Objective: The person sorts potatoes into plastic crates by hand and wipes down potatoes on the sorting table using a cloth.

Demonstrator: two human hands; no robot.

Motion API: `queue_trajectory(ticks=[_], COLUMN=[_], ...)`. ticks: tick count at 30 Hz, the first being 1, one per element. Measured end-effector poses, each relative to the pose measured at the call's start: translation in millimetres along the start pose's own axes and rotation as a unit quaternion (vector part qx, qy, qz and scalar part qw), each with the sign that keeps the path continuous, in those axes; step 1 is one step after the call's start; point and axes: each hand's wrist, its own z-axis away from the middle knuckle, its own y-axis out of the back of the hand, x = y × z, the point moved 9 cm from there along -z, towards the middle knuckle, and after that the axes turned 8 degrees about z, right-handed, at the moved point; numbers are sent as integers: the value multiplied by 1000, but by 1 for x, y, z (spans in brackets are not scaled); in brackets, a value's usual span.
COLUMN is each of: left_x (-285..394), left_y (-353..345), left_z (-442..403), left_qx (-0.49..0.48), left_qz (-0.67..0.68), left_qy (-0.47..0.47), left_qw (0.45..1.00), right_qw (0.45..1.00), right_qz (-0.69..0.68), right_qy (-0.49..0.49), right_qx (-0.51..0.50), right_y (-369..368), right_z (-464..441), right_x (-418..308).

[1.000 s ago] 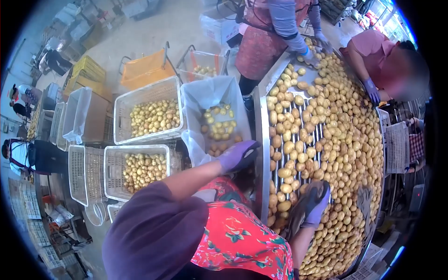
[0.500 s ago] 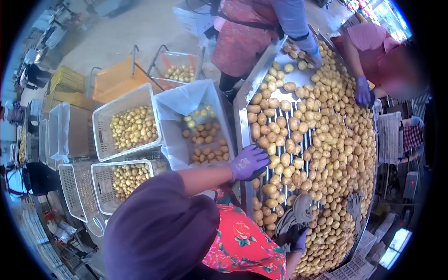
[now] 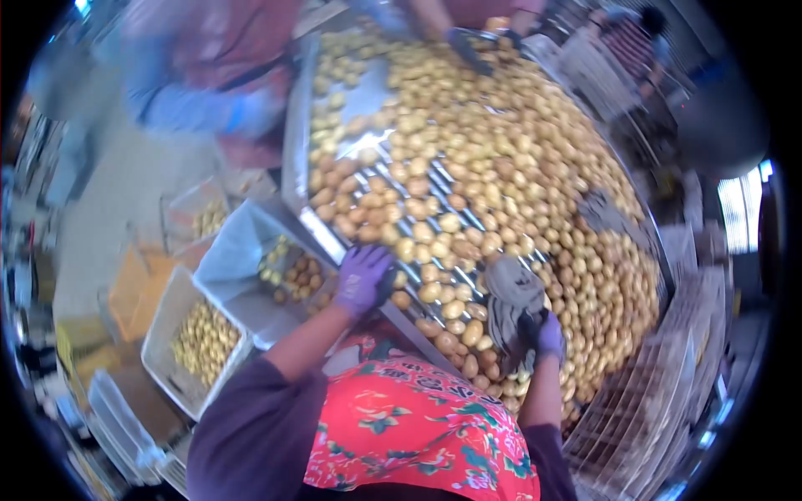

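My left hand (image 3: 363, 280), in a purple glove with a dark palm, rests at the near metal rim of the sorting table (image 3: 324, 235). Its fingers are extended and hold nothing that I can see. Potatoes (image 3: 451, 294) lie just beyond it on metal rollers. My right hand (image 3: 547, 336), gloved the same way, is closed on a crumpled grey cloth (image 3: 513, 288) that lies over the potatoes. Part of its fingers is hidden behind the cloth.
A lined crate (image 3: 242, 246) with potatoes stands left of the table, beside a white crate (image 3: 196, 338) of smaller ones. Another grey cloth (image 3: 614, 215) lies on the far potatoes. Co-workers' hands and sleeves (image 3: 188, 108) are across the table. Stacked crates (image 3: 626, 401) stand at right.
My view has swung toward the right and down, so the table appears turned. The right hand and its grey cloth show more fully. A co-worker's arm has drawn back from the potatoes.
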Motion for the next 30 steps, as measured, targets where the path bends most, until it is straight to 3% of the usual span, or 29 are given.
queue_trajectory(ticks=[1, 2, 3, 4, 6, 8, 10, 11, 12, 14, 15, 16, 17, 18, 19, 21, 23, 25, 28, 29, 30], left_x=[1, 0, -7, -14, -16, -6, 10, 37, 69, 127, 163, 200, 233, 265, 286, 291, 322, 372, 357, 374, 375], left_y=[1, 2, -3, -8, -1, 2, -4, -1, -5, -26, -31, -37, -43, -50, -72, -166, -221, -206, -277, -230, -199], left_z=[-1, -3, -4, -2, -7, -16, -22, -27, -31, -36, -39, -40, -41, -40, -41, -43, -22, 14, 70, 60, 49], left_qx=[-10, -17, -17, -18, 1, 20, 6, -4, -78, -143, -151, -153, -142, -128, -164, -291, -354, -413, -576, -504, -451], left_qz=[4, 8, 19, 31, 123, 294, 261, 267, 353, 384, 349, 311, 284, 256, 279, 478, 559, 437, 436, 405, 415], left_qy=[-5, -7, 0, 11, 18, 109, 47, 35, 116, 54, -48, -149, -203, -254, -217, 2, 19, -146, -85, -175, -211], left_qw=[1000, 1000, 1000, 999, 992, 949, 964, 963, 925, 911, 924, 926, 926, 924, 921, 829, 750, 785, 686, 742, 762], right_qw=[999, 979, 930, 891, 801, 779, 723, 665, 602, 469, 547, 685, 728, 709, 677, 610, 569, 533, 505, 534, 568], right_qz=[4, -166, -359, -452, -598, -622, -672, -724, -768, -853, -780, -598, -483, -502, -535, -593, -606, -616, -582, -490, -315], right_qy=[40, 78, 25, -7, 0, 75, 121, 171, 220, 219, 243, 248, 239, 225, 214, 192, 183, 176, 169, 156, 84], right_qx=[10, 87, 74, 25, 33, 26, 107, 58, 9, 73, 185, 334, 424, 442, 458, 489, 525, 553, 614, 671, 756], right_y=[25, 10, -16, -6, 16, 50, 107, 95, 82, 110, 136, 166, 183, 191, 195, 203, 214, 221, 232, 238, 240], right_z=[19, 14, 10, 24, 53, 76, 114, 111, 112, 141, 165, 195, 217, 229, 240, 261, 287, 309, 333, 349, 373], right_x=[-27, -18, 14, 7, 13, 18, 8, 31, 55, 58, 60, 57, 60, 72, 90, 135, 171, 200, 232, 229, 213])
